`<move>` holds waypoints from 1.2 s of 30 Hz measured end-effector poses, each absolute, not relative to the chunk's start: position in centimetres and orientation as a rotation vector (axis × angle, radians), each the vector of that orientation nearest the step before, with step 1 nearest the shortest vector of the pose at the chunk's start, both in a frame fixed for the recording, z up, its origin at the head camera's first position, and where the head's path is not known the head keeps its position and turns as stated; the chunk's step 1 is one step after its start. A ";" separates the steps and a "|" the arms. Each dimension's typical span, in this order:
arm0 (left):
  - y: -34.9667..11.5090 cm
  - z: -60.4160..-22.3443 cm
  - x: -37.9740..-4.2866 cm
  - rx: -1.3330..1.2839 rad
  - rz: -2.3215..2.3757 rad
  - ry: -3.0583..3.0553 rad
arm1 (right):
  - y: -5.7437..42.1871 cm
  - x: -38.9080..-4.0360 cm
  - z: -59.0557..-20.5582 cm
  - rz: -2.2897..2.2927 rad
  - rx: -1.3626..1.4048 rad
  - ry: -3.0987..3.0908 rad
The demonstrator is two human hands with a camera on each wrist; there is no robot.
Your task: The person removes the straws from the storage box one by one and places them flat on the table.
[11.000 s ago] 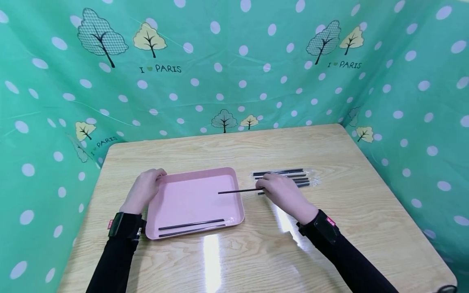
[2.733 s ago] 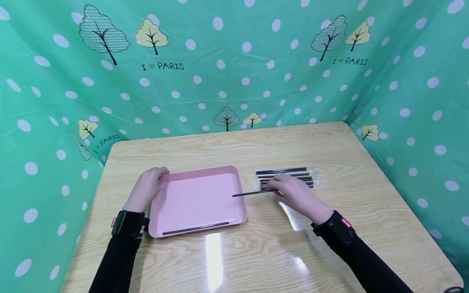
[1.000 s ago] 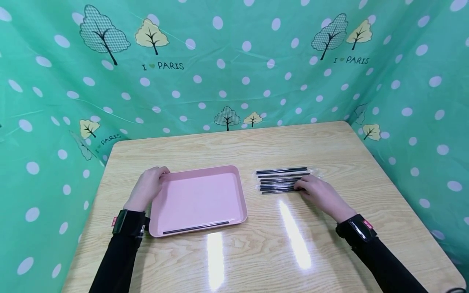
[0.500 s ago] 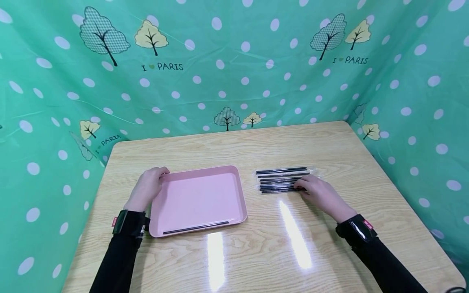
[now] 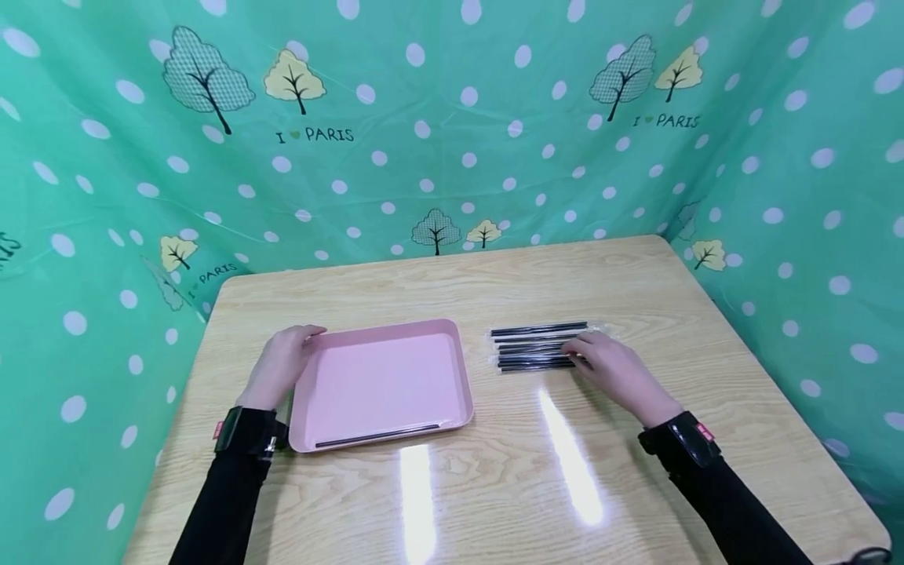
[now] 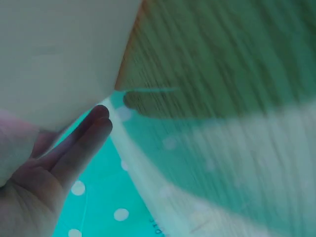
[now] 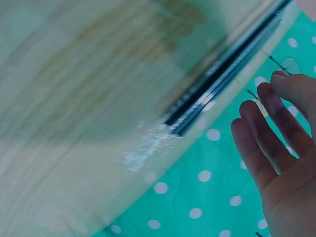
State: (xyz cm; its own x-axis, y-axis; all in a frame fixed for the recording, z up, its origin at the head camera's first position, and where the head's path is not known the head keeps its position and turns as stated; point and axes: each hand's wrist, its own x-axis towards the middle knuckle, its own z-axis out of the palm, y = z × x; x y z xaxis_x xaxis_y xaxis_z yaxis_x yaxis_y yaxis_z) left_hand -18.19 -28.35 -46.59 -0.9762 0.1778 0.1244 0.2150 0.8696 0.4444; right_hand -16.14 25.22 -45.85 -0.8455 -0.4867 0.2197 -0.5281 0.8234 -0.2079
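Observation:
The pink tray (image 5: 381, 377) lies on the left of the table, with a thin black stick (image 5: 377, 436) along its front wall. At the tray's back left corner, the left hand (image 5: 282, 361) rests on the rim; in the left wrist view its fingers (image 6: 81, 148) lie fairly straight against the wall. To the right of the tray, several thin black straw-like sticks (image 5: 533, 348) in clear plastic wrappers form a row. The right hand (image 5: 610, 369) is at the row's right end. In the right wrist view its fingers (image 7: 264, 138) are loosely bent, apart, and hold nothing.
The light wooden table (image 5: 494, 486) has rounded corners and bright reflections in front. A green dotted curtain (image 5: 452, 133) hangs behind it and at both sides. Clear wrapper ends (image 7: 140, 148) stick out past the sticks. A dark cable (image 5: 869, 555) shows at the lower right.
Over the earlier frames, one stick has left the tray and the right hand has carried a stick to the row and let go. That hand then shifted right. The left hand has stayed put.

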 end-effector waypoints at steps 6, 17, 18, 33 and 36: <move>-28.3 -44.8 -17.3 -0.193 -0.688 -3.031 | 23.3 -16.2 -45.0 0.383 0.728 -2.798; -20.7 -41.0 -17.0 -0.366 -0.422 -3.007 | 17.7 -16.8 -43.1 0.388 0.610 -2.737; -20.2 -41.1 -17.0 -0.379 -0.403 -3.012 | 17.4 -16.9 -43.1 0.391 0.612 -2.732; -24.7 -43.0 -16.7 -0.202 -0.281 -3.017 | 6.4 -14.2 -42.9 0.541 1.118 -2.896; -25.3 -43.5 -16.8 -0.234 -0.334 -2.997 | 4.0 -13.6 -42.8 0.499 1.271 -2.922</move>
State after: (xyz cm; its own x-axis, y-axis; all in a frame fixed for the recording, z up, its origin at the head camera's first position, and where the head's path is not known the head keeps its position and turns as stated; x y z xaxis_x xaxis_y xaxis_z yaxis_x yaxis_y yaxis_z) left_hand -16.83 -25.27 -43.53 -0.9812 0.1402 0.1323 0.1659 0.9637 0.2090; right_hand -13.59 4.02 -42.83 -0.6864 -0.7258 0.0458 -0.6998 0.6421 -0.3131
